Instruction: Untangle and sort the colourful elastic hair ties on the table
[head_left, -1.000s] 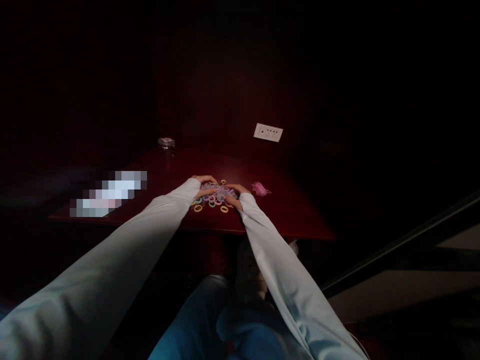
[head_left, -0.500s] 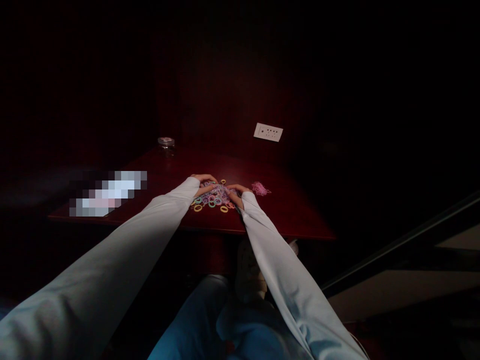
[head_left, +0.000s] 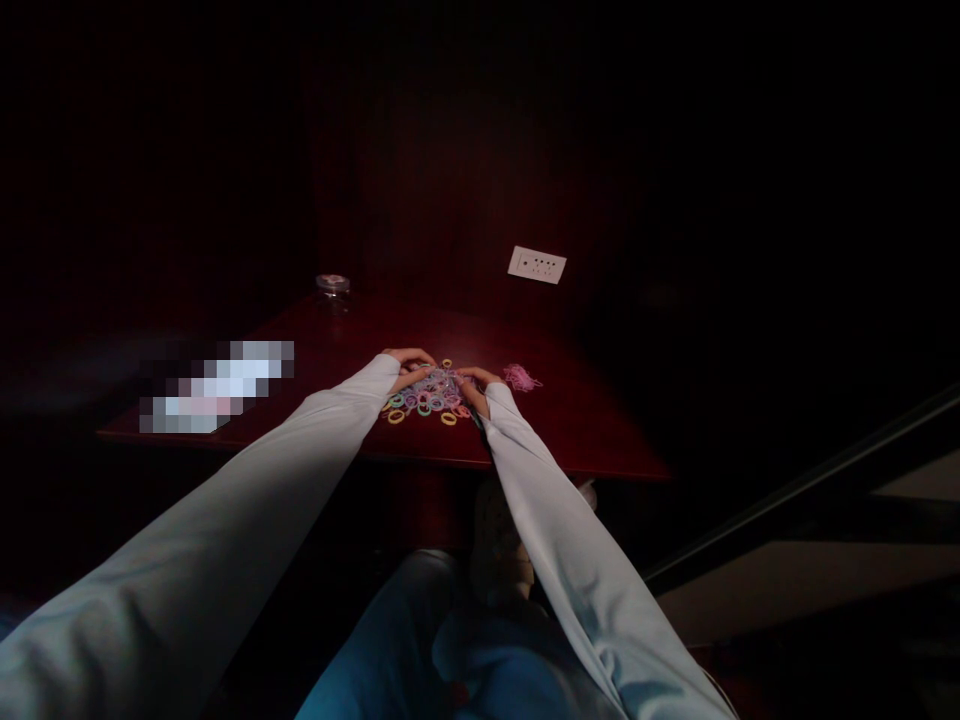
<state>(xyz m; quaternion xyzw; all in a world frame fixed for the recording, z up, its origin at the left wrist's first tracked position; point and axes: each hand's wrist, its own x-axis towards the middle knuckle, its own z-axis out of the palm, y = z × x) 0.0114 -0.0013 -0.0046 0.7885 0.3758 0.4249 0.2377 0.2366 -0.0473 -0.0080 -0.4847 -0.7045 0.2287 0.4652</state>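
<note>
A loose pile of small coloured rings [head_left: 426,400], in purple, yellow, green and pink, lies on the dark red table [head_left: 585,430]. My left hand [head_left: 409,367] curves round the pile's left side, thumb and fingers apart. Opposite it, my right hand [head_left: 480,386] rests at the right side, its fingers bent over the rings and also apart. Between the two hands is something clear and shiny among the rings, too small to make out. Just right of my right hand lies a small heap of pink bands [head_left: 520,378].
A clear jar with a lid [head_left: 333,288] stands at the table's back left. Towards the left edge lies a pale, pixelated object [head_left: 225,385]. A white socket plate [head_left: 537,265] is on the wall behind. My knees are below the front edge.
The fingers of both hands have shifted slightly at the pile, and more purple rings show between them. The arms are almost unmoved.
</note>
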